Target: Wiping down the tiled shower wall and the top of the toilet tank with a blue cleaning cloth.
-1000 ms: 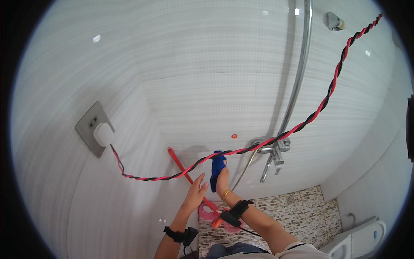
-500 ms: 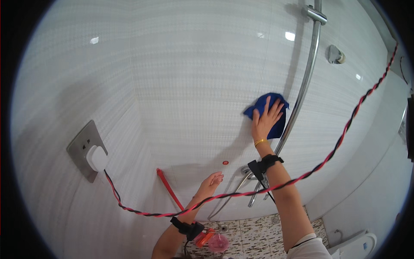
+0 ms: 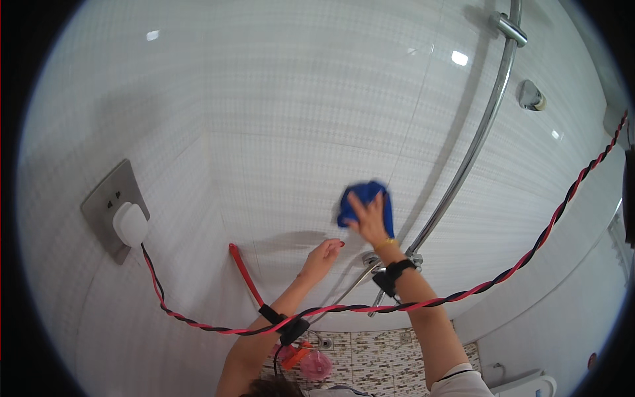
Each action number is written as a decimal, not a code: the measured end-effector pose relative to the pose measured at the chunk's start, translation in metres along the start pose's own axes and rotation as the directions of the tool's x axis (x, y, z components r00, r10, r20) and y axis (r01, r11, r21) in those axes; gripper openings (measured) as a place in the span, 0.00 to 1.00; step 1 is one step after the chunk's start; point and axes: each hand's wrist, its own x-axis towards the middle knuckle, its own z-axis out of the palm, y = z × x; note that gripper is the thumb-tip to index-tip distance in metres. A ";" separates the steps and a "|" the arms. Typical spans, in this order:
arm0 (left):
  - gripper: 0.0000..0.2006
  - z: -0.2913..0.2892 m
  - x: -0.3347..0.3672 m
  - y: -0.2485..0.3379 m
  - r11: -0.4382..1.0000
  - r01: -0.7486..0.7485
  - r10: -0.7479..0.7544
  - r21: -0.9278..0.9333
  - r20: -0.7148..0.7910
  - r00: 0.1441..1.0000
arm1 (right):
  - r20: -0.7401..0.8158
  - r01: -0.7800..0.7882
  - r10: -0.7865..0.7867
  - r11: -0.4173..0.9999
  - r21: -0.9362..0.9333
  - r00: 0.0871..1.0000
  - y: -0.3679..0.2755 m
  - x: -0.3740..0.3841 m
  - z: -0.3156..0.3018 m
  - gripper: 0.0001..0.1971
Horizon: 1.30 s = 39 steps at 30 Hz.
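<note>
My right hand (image 3: 370, 221) presses a crumpled blue cloth (image 3: 380, 192) to the white tiled wall (image 3: 291, 178), with its fingers spread over the fabric. The cloth and fingers are slightly blurred. Lower and to the left, my left hand (image 3: 321, 258) is raised near the wall, its fingers curled together and no object showing in them. Its fingertips are beside a small red round mark (image 3: 342, 244) on the tiles. Both wrists wear black straps with small devices.
A chrome shower rail (image 3: 486, 122) runs to the right of the cloth, above a mixer tap (image 3: 377, 261). A red-and-black twisted cable (image 3: 456, 296) crosses in front of my arms from a white plug (image 3: 130, 223). A red pole (image 3: 245, 274) leans at lower left; a pink basin (image 3: 316, 364) is below.
My right hand has moved the cloth down and left along the wall, away from the rail. My left hand has risen slightly, with its fingers more curled. The view has shifted a little.
</note>
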 end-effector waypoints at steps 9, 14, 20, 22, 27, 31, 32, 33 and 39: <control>0.14 -0.024 0.001 -0.029 0.993 0.104 -0.114 -0.063 -0.177 0.978 | -0.048 -0.106 0.098 0.975 -0.194 0.994 -0.054 0.076 -0.018 0.33; 0.16 -0.040 -0.011 -0.034 0.957 0.276 -0.289 -0.093 -0.195 0.937 | 0.565 0.197 -0.282 0.958 0.208 0.775 -0.070 -0.001 0.047 0.30; 0.19 -0.059 -0.006 -0.004 0.980 0.199 -0.197 -0.030 -0.328 0.924 | 0.221 0.398 -0.515 0.818 0.414 0.828 -0.061 0.075 0.048 0.30; 0.23 -0.063 0.010 0.013 0.984 -0.114 0.052 -0.135 -0.395 0.917 | -0.139 0.462 -0.440 0.851 0.249 0.887 -0.072 0.133 0.035 0.31; 0.26 -0.079 -0.012 0.036 0.932 -0.019 -0.138 -0.362 -0.404 0.904 | 0.053 0.299 -0.297 0.954 -0.026 0.953 -0.130 0.158 0.023 0.34; 0.26 -0.086 -0.026 -0.004 0.854 0.268 -0.453 -0.446 -0.385 0.804 | 0.349 0.435 -0.527 0.845 0.310 0.775 -0.123 0.087 0.103 0.31; 0.26 -0.102 -0.038 -0.015 0.854 0.261 -0.460 -0.450 -0.420 0.782 | 0.489 0.444 -0.545 0.838 0.316 0.681 -0.145 0.085 0.097 0.30; 0.25 -0.109 -0.042 -0.019 0.824 0.329 -0.516 -0.461 -0.373 0.771 | 0.506 0.648 -0.635 0.740 0.182 0.584 -0.148 0.085 0.096 0.27; 0.24 -0.114 -0.046 -0.017 0.821 0.217 -0.478 -0.528 -0.428 0.767 | 0.127 0.499 -0.583 0.773 0.393 0.803 -0.158 0.171 0.097 0.37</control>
